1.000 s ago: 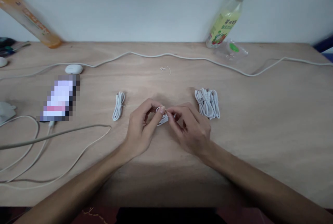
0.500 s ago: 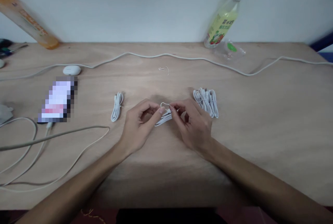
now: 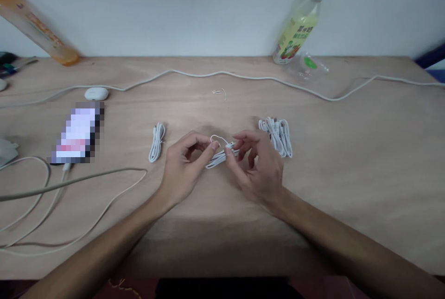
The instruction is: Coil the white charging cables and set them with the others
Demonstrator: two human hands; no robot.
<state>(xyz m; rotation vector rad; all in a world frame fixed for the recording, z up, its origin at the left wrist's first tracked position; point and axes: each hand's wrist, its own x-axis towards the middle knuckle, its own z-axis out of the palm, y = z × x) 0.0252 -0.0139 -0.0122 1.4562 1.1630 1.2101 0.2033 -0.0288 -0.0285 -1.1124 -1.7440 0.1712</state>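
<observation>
A coiled white USB cable (image 3: 216,160) lies on the table between my hands, its metal-tipped plug (image 3: 231,144) pointing up to the right. My left hand (image 3: 189,157) is closed, thumb and forefinger pinching a thin white twist tie (image 3: 219,136). The tie arches from those fingertips over toward the plug. Close by on the right, my right hand (image 3: 257,162) has its thumb and fingers apart, the thumb tip beside the plug and the tie's far end. Whether that thumb touches the cable I cannot tell.
Left of my hands lies one bundled white cable (image 3: 157,143); several more bundles (image 3: 276,136) lie right. Loose twist ties (image 3: 219,92) are farther back. A phone (image 3: 78,132), white case (image 3: 96,93), long cord (image 3: 243,76) and two bottles, orange (image 3: 41,30) and yellow-green (image 3: 297,28), surround them.
My right thumb and forefinger have parted and let go of the twist tie. The tie's arch has shifted slightly left, and more of the plug shows. My left hand keeps its pinch.
</observation>
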